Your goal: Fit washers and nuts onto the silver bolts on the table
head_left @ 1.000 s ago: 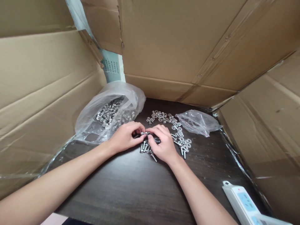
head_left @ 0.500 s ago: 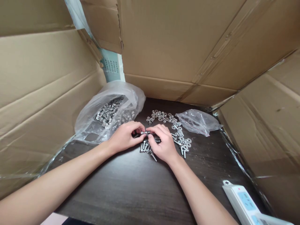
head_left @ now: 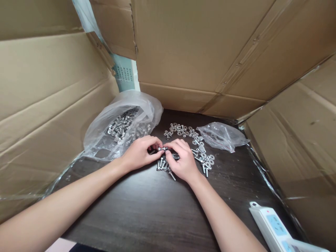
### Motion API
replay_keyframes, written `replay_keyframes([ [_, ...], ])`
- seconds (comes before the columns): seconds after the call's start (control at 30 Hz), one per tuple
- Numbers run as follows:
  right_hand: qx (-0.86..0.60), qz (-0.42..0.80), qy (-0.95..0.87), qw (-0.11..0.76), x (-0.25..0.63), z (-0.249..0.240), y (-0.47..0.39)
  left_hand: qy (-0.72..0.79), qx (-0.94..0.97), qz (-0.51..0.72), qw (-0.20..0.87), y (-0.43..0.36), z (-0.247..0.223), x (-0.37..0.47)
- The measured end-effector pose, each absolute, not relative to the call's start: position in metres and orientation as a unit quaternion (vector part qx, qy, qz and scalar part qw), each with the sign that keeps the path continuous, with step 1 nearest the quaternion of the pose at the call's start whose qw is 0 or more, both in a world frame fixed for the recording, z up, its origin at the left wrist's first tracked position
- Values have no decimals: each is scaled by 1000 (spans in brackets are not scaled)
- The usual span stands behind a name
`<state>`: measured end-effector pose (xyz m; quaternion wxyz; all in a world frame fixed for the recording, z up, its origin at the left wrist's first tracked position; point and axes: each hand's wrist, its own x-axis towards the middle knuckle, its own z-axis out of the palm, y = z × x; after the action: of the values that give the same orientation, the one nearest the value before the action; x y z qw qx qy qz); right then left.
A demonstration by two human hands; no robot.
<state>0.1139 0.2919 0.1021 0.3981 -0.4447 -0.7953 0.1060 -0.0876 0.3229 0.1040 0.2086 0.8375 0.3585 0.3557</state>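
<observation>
Two bare forearms reach in over a dark desk (head_left: 136,210) walled by cardboard (head_left: 183,52), and their hands meet near the middle. The left hand (head_left: 141,153) pinches one end of a small metal bolt (head_left: 162,149) between thumb and fingers; the right hand (head_left: 183,159) has its thumb and forefinger closed about the other end. The bolt lies crosswise, roughly level, between the fingertips; whether a nut or washer sits on it is too small to tell. Loose bolts (head_left: 161,164) lie just below it, partly hidden by the right hand. Beyond and to the right of that hand, washers (head_left: 211,162), nuts (head_left: 166,133) and more bolts form a curved scatter, with a small clear bag (head_left: 223,136) just past them. A large clear bag (head_left: 90,134) of metal hardware (head_left: 120,127) gapes beside the left hand, and a white power strip (head_left: 270,224) rests at the near right. For such fine handling, the left hand would do best to hold its end firmly without turning, while the right works lightly with the pads, in line with the shank; a tilted or hard pinch could make the bolt slip, and a dropped piece could easily be lost among the loose ones below
</observation>
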Motion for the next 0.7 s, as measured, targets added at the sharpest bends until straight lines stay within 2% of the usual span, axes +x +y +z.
replay_keyframes([
  [0.7, -444, 100, -796, 400, 114, 99, 293, 357, 838, 355, 212, 322, 103, -89],
])
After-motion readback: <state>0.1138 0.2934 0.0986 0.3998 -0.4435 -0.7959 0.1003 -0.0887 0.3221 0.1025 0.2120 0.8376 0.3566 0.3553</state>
